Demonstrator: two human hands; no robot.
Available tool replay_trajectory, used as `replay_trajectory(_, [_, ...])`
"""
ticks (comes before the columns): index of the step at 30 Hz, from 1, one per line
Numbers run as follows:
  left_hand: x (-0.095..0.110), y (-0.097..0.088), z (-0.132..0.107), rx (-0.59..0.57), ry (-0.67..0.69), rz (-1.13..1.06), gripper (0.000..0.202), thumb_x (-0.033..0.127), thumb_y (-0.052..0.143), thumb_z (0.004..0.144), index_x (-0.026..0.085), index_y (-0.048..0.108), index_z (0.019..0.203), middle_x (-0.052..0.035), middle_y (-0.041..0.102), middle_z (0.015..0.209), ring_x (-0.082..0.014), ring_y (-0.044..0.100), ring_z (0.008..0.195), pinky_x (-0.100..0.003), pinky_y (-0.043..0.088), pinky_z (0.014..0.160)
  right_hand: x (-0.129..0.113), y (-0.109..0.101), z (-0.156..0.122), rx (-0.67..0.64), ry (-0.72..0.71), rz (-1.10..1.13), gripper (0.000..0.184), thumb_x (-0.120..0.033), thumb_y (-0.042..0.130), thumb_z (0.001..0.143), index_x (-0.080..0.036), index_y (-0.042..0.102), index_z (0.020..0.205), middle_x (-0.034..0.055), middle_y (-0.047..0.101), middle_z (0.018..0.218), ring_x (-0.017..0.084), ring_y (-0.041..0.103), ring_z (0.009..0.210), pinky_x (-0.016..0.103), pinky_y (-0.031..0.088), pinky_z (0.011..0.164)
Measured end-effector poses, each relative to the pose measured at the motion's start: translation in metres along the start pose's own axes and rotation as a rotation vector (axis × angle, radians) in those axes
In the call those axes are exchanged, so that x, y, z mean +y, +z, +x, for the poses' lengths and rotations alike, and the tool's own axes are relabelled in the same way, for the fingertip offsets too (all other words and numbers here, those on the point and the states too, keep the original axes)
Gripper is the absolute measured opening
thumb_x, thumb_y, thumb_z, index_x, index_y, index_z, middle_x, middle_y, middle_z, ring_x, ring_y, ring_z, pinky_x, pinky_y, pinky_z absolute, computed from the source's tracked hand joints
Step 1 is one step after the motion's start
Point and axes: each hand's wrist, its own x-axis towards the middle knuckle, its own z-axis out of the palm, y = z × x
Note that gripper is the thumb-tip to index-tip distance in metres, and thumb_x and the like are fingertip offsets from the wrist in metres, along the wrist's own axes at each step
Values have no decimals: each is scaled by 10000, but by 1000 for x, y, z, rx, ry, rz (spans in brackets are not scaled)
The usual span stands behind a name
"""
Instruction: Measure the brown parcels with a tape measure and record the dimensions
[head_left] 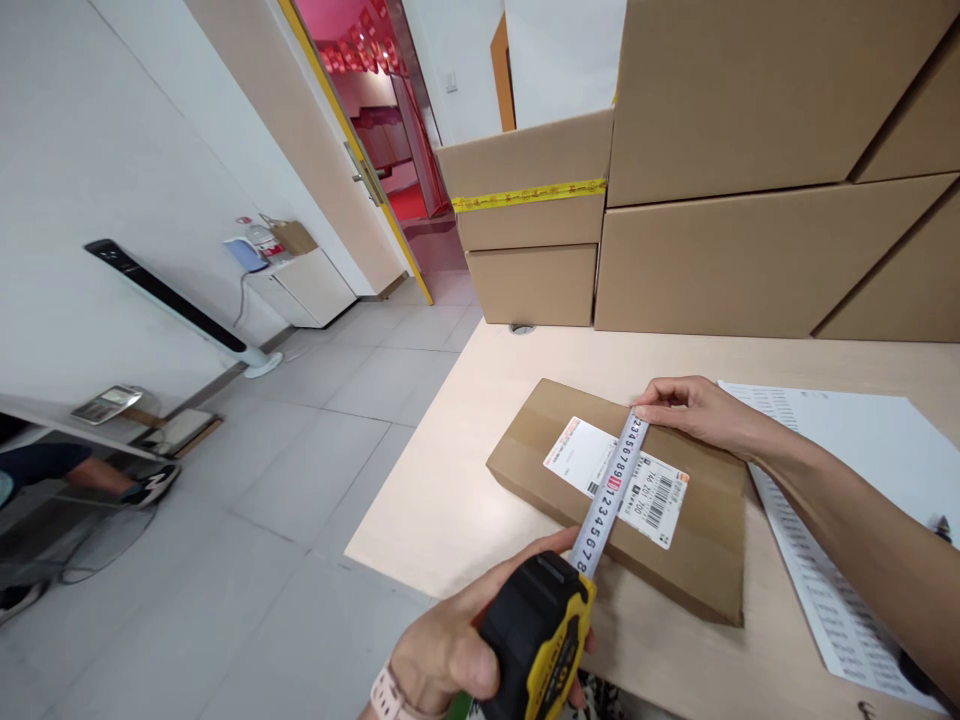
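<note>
A flat brown cardboard box point(525, 440) lies on the pale wooden table, with a white shipping label point(656, 500) on its top. My left hand point(457, 640), a pink watch band at its wrist, is wrapped round the black and yellow case of a tape measure point(536, 630). The tape's white blade is pulled out across the box and over the label, numbers facing up. At the box's far edge my right hand point(686, 405) pinches the blade's end between thumb and fingers. The blade's very tip is hidden by those fingers.
Large cardboard boxes point(750, 260) are stacked along the table's back. Printed sheets point(847, 440) lie to the right, partly under my right forearm. Beyond the table's left edge are grey floor tiles, a tower fan point(172, 305), a white cabinet point(311, 290) and a seated person's leg point(67, 470).
</note>
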Motion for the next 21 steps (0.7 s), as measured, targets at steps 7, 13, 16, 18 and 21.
replay_trajectory(7, [-3,0,-1,28,4,-19,1032,438,881,539,277,405,1440,-97,574,1197,-282,551,1096,-367,513,853,1,0,0,-4,7,-4,289,-513,677,769,-225,696,775,17,720,826,179,626,758,287,454,671])
replay_trajectory(13, [-3,2,-2,40,17,-36,1025,428,875,550,254,399,1441,-104,580,1194,-274,554,1092,-356,508,853,1,-1,0,-10,1,-9,295,-514,670,774,-220,692,781,27,718,832,187,629,774,296,461,689])
replay_trajectory(16, [-5,4,-2,64,33,-39,1015,446,867,555,234,408,1435,-112,595,1178,-277,563,1083,-360,510,845,2,0,0,-4,-1,-25,310,-529,668,770,-220,688,780,29,712,825,191,627,772,301,463,687])
replay_trajectory(18, [-8,2,-2,72,41,-61,1009,441,859,556,222,411,1433,-118,596,1189,-286,565,1090,-362,513,835,2,0,0,3,-24,-47,347,-564,647,776,-219,687,781,28,704,804,196,624,762,310,463,686])
replay_trajectory(21, [-13,-1,-5,46,23,-76,1099,447,861,525,210,348,1468,-132,632,1150,-266,623,990,-356,509,817,-5,-4,-6,19,-82,-105,432,-626,573,811,-230,704,921,51,718,919,230,632,844,340,472,734])
